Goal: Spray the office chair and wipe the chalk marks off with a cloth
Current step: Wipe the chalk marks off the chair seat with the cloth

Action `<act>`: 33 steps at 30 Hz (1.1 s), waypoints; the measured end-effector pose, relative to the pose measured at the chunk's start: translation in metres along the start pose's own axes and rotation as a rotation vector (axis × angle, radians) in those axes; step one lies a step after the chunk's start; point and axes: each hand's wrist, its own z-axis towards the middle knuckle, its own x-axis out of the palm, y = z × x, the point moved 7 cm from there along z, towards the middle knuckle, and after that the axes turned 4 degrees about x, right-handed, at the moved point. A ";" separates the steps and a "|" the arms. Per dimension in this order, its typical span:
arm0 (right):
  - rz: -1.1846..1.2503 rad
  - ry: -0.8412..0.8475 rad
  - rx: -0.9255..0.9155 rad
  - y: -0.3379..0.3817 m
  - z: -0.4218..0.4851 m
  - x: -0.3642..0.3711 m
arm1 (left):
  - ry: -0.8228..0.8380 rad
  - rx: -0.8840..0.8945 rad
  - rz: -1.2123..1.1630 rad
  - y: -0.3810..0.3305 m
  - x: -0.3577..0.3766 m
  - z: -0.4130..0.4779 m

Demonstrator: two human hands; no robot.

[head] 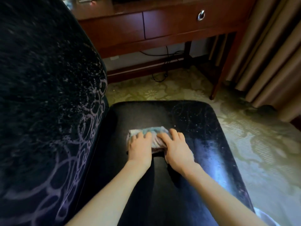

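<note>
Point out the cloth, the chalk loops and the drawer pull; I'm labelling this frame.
cloth [154, 129]: head view, its blue far edge.
chalk loops [81, 130]: head view, a ring near the middle of the marks.
drawer pull [201, 15]: head view, the metal ring.

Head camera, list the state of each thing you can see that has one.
cloth: bunched up, lying on the seat under both hands.
left hand: pressing on the cloth.
right hand: pressing on the cloth.
seat: wet with droplets, faint chalk marks at the far end.
backrest: covered in chalk loops, speckled with spray.
drawer: closed.
</note>
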 end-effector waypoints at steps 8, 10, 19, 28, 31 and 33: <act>-0.014 -0.063 0.022 -0.016 -0.131 -0.003 | 0.046 0.107 -0.046 -0.042 0.002 -0.132; 0.000 -0.054 0.024 -0.015 -0.158 -0.002 | 0.077 0.117 -0.048 -0.048 -0.003 -0.159; 0.002 0.062 0.083 -0.011 -0.211 0.007 | 0.098 0.163 -0.091 -0.049 0.015 -0.209; -0.023 0.092 0.011 0.040 -0.221 0.021 | 0.170 0.109 -0.074 -0.010 -0.010 -0.245; -0.047 0.104 -0.044 0.075 -0.223 0.033 | 0.126 0.047 -0.060 0.029 -0.006 -0.261; -0.043 0.161 -0.041 0.103 -0.225 0.031 | 0.143 0.022 -0.051 0.054 -0.004 -0.268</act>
